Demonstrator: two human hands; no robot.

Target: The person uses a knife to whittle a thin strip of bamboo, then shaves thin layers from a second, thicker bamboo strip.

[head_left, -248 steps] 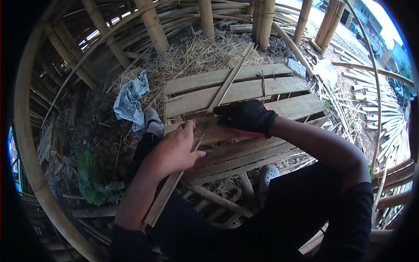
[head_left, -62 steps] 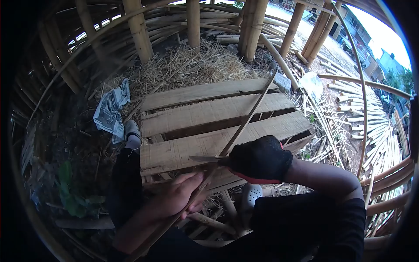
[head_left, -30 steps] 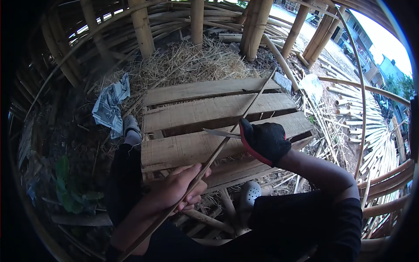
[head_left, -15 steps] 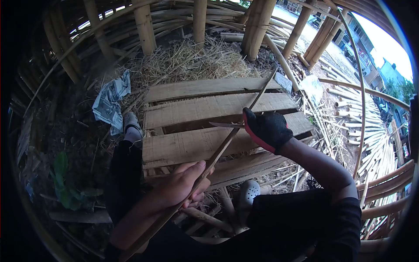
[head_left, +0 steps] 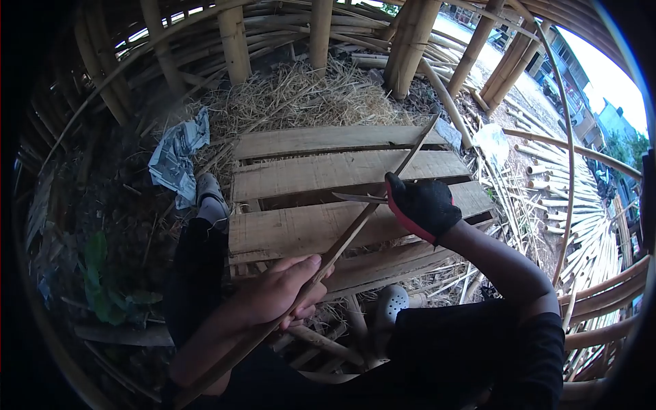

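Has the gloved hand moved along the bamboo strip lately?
Yes. The gloved right hand with its knife has slid up the bamboo strip, farther across the pallet planks, away from the body.

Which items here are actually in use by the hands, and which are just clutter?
In use:
left hand gripping the bamboo strip
gloved right hand holding the knife against the strip

Lying about:
wooden pallet
crumpled newspaper
straw
bamboo poles

Knife [head_left: 357, 198] handle hidden inside glove [head_left: 424, 205]; bamboo strip [head_left: 342, 247] near end lost (under forearm).
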